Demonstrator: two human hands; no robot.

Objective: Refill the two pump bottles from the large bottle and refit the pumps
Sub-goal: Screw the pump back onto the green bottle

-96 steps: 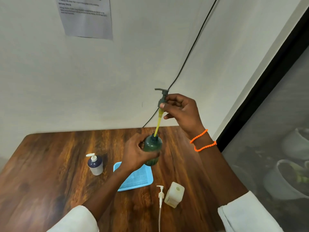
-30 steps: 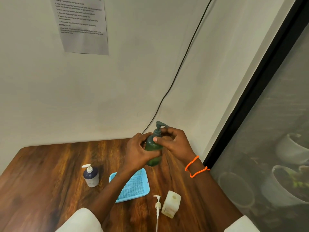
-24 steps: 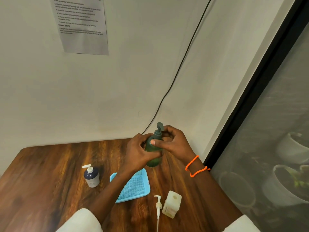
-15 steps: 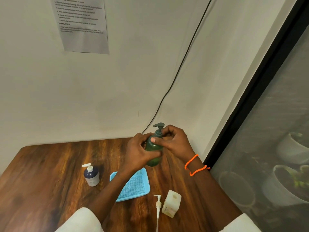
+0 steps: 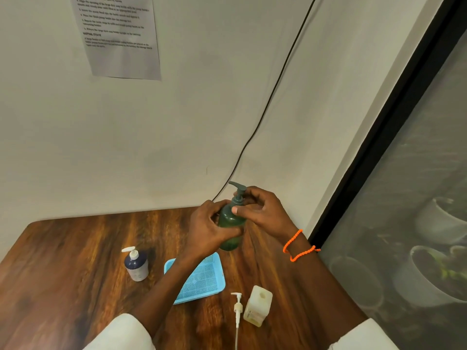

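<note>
My left hand grips the body of a dark green pump bottle, held upright above the wooden table. My right hand pinches the collar of its green pump, which sits in the neck with the spout pointing left. A small dark blue bottle with a white pump stands to the left. A square cream bottle stands open near the front, and its white pump lies on the table beside it.
A light blue mesh tray lies under my left forearm. The wall with a taped paper sheet and a black cable runs behind the table. A dark window frame borders the right side.
The green pump went from lifted out, tube showing, to seated in the bottle neck. Over the last second my right hand has turned it, the spout swinging from right to left.
</note>
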